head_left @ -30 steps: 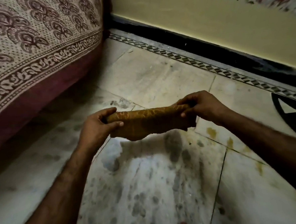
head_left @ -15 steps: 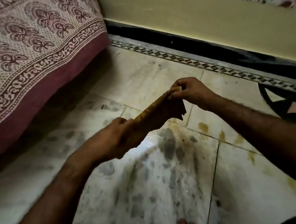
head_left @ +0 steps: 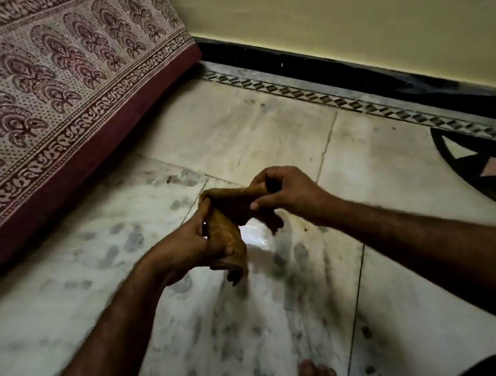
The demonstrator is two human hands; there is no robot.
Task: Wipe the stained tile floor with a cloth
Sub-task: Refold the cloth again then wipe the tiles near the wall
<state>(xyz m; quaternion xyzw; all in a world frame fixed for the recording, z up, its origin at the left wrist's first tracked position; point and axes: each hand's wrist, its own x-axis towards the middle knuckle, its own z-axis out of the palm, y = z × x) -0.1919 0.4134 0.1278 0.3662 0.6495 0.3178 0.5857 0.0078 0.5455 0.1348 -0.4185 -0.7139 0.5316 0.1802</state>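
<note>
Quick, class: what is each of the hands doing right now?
Left hand: closed, holding the brown cloth.
Right hand: closed, pinching the same cloth's other end.

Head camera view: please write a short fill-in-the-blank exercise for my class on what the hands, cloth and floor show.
1. The brown cloth is held by ____ hands, the left hand and the right hand.
2. The cloth is held ____ the tile floor, not pressed on it.
3. The patterned bedspread lies on the person's ____ side.
4. The skirting under the yellow wall is ____.

Missing words: both; above; left; black
</note>
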